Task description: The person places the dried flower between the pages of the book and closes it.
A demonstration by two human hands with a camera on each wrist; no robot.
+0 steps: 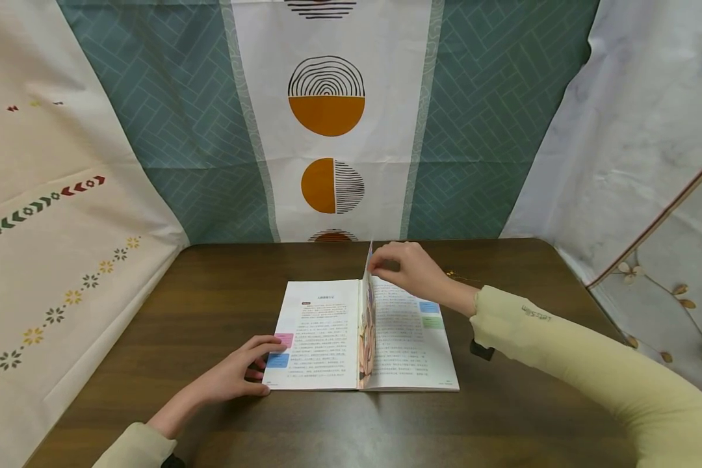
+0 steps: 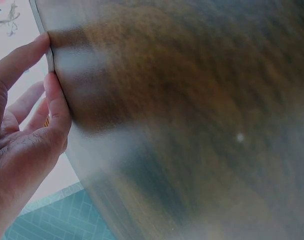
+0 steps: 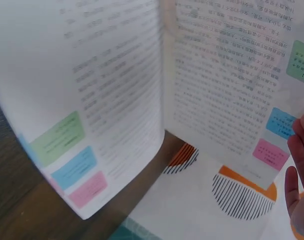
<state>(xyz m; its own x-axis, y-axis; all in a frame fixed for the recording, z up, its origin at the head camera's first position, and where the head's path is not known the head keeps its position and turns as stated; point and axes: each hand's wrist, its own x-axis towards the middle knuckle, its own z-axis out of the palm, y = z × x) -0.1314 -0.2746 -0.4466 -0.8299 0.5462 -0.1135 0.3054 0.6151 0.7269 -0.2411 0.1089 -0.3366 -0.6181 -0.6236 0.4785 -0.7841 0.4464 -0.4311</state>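
Observation:
An open book (image 1: 322, 325) lies on the wooden table, printed text on both sides. One page (image 1: 367, 331) stands nearly upright along the spine, with a coloured drawing near its lower part. The right hand (image 1: 406, 266) pinches this page near its top outer edge, above the right side of the book. In the right wrist view the fingers (image 3: 301, 145) meet the page's edge beside coloured label boxes. At the book's lower left edge, the left hand (image 1: 236, 374) holds on, index finger over the pink box. In the left wrist view its thumb (image 2: 21, 60) touches the book's edge.
The dark brown table (image 1: 228, 305) extends around the book on all sides. Behind it hangs a green and white patterned curtain (image 1: 327, 149). Pale cloths (image 1: 64, 214) flank the left and right. A small yellow sprig (image 1: 452, 273) lies behind the right wrist.

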